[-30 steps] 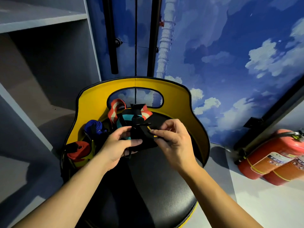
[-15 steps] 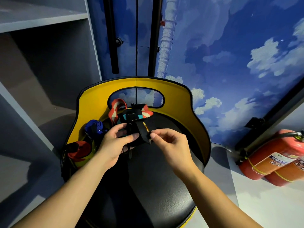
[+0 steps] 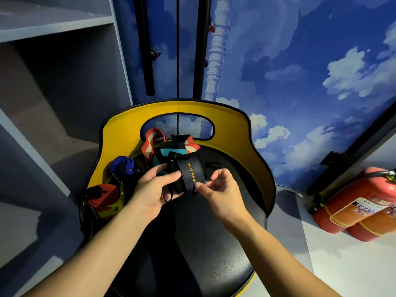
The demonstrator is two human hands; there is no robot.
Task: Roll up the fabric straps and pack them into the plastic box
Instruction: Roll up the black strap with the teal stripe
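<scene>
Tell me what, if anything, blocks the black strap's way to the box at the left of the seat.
Nothing visible does. Both the left hand and right hand hold the black strap over the seat. The box already holds a red roll; the room left inside is unclear.

A black round chair seat (image 3: 214, 243) with a yellow curved backrest (image 3: 231, 125) stands in the middle. Behind it is a wall painted with blue sky and white clouds (image 3: 300, 71), and two black vertical bars (image 3: 147, 50) run along it. Grey shelves (image 3: 53, 28) are at the left. Two red fire extinguishers (image 3: 360, 206) lie on the floor at the right.
</scene>
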